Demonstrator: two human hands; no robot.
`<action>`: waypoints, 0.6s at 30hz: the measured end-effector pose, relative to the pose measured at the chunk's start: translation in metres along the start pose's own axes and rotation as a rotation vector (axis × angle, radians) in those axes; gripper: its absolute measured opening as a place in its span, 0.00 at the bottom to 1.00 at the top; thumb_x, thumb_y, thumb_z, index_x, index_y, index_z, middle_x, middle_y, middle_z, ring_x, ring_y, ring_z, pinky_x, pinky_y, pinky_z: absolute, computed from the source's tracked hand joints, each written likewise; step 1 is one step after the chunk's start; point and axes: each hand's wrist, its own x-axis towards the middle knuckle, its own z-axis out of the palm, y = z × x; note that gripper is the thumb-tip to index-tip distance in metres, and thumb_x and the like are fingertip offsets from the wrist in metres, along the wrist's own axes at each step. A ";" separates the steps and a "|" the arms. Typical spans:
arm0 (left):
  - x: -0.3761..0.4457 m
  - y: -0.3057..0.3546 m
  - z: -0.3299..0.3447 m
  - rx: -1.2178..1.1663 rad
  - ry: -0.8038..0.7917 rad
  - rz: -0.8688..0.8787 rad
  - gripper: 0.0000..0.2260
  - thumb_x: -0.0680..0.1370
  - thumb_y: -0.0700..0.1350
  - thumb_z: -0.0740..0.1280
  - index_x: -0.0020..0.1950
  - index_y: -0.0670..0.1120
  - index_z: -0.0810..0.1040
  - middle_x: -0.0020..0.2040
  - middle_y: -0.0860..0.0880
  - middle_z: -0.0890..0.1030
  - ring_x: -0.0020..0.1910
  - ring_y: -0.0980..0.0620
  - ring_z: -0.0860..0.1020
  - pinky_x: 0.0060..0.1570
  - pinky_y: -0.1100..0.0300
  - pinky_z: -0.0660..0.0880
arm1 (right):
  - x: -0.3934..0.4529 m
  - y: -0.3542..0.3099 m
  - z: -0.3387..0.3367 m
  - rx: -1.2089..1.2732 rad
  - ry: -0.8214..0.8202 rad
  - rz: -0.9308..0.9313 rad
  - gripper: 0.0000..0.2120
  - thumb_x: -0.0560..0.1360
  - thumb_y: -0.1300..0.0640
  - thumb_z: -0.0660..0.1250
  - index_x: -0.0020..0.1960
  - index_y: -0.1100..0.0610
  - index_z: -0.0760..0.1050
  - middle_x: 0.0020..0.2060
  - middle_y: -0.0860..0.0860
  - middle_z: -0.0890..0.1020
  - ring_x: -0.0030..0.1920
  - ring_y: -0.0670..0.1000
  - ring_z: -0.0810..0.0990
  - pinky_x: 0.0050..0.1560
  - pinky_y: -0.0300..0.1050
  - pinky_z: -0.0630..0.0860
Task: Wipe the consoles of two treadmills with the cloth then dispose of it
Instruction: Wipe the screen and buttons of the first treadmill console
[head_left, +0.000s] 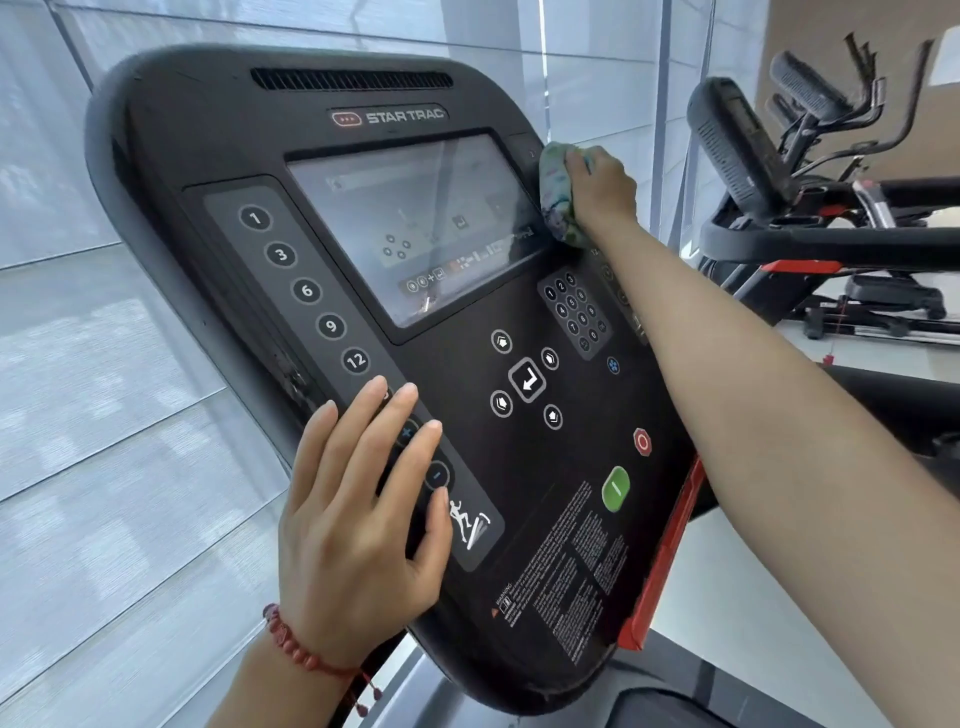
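Black console (218, 140) reads "STAR TRAC"; right hand (602, 187) grip bunches the cloth (556, 197); left hand (358, 519) lies flat, fingers spread, below "12".

Pale window blinds (119, 364) fill the background from 7 to 12 o'clock. At 2 o'clock, an exercise machine (862, 119) with curved dark handlebars stands by a tan wall (831, 31). Light floor (753, 613) at 4 o'clock.

"STAR TRAC", keys 1/3/6/9/12 on console (218, 135)
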 end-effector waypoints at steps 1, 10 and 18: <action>0.000 0.000 0.000 0.002 0.003 0.001 0.14 0.74 0.42 0.61 0.53 0.38 0.81 0.60 0.40 0.77 0.64 0.42 0.71 0.69 0.49 0.58 | -0.004 0.009 -0.002 -0.002 -0.001 0.002 0.14 0.80 0.48 0.52 0.43 0.53 0.71 0.53 0.59 0.79 0.52 0.57 0.74 0.46 0.43 0.62; 0.000 0.001 0.000 0.008 0.009 0.000 0.14 0.74 0.43 0.62 0.53 0.37 0.81 0.59 0.40 0.77 0.63 0.42 0.71 0.70 0.49 0.58 | -0.062 0.087 -0.032 -0.057 -0.023 0.138 0.20 0.81 0.49 0.51 0.64 0.59 0.70 0.61 0.61 0.75 0.62 0.62 0.71 0.57 0.47 0.65; -0.001 0.003 -0.002 0.038 -0.036 0.000 0.14 0.73 0.43 0.62 0.54 0.38 0.81 0.60 0.39 0.77 0.64 0.41 0.71 0.70 0.47 0.58 | -0.116 0.063 -0.031 0.000 -0.086 0.013 0.17 0.80 0.49 0.53 0.60 0.58 0.72 0.57 0.62 0.78 0.59 0.63 0.73 0.56 0.48 0.66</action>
